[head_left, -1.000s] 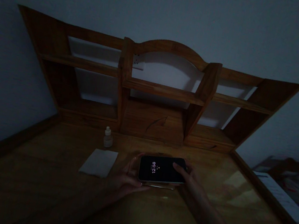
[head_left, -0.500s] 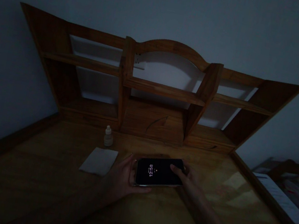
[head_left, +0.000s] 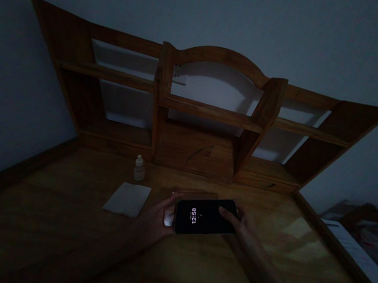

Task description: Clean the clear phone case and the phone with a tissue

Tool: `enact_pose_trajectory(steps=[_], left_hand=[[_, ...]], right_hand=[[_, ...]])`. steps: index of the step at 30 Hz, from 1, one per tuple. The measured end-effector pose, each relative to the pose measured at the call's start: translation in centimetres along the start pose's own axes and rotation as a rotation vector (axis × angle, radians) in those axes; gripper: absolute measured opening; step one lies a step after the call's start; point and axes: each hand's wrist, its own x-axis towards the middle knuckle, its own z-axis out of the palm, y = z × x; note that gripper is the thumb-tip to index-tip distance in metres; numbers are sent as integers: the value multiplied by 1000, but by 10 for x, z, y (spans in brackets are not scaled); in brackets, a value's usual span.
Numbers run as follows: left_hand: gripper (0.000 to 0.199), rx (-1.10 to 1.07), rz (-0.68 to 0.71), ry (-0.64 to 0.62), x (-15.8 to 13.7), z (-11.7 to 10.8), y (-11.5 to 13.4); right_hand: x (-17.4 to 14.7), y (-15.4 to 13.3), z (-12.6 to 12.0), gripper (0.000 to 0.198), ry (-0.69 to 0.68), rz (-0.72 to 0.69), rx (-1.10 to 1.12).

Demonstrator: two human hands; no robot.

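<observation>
A smartphone (head_left: 209,227) with a dark screen showing 12:58 is held over the desk in my right hand (head_left: 245,227). The thumb lies across its face and the other fingers are at its far end and underneath. My left hand (head_left: 151,222) is closed around what looks like a phone case (head_left: 198,194), whose edge shows behind the phone. A bright patch shows in the gap between the left palm and the phone's left end. Most of the case is hidden under the phone. To the left lie a white folded cloth or tissue (head_left: 127,199) and a small dropper bottle (head_left: 139,170), standing upright.
A wooden desk (head_left: 67,198) carries a wooden shelf unit (head_left: 212,111) along its back, against the wall. A wall socket (head_left: 178,71) shows through the middle opening. Beyond the desk's right edge are a white flat object (head_left: 355,251) and dim clutter. The room is dark.
The phone has shifted slightly right and come apart from the case at its left end. The case's back edge now shows beyond the phone. The view has moved a little.
</observation>
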Motion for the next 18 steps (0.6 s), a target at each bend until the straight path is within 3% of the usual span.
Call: enact_pose_trajectory(steps=[6,12,18], left_hand=[[46,-115,-114,114,6,-1,0],[59,-225,-184,31,6,-3,1],[57,-229,-179,-13,6,-5,2]], right_hand=[[-5,5,5,35,30,-25,38],[-3,4,5,35,111,-48,43],[-3,13,7,37,113,-41,82]])
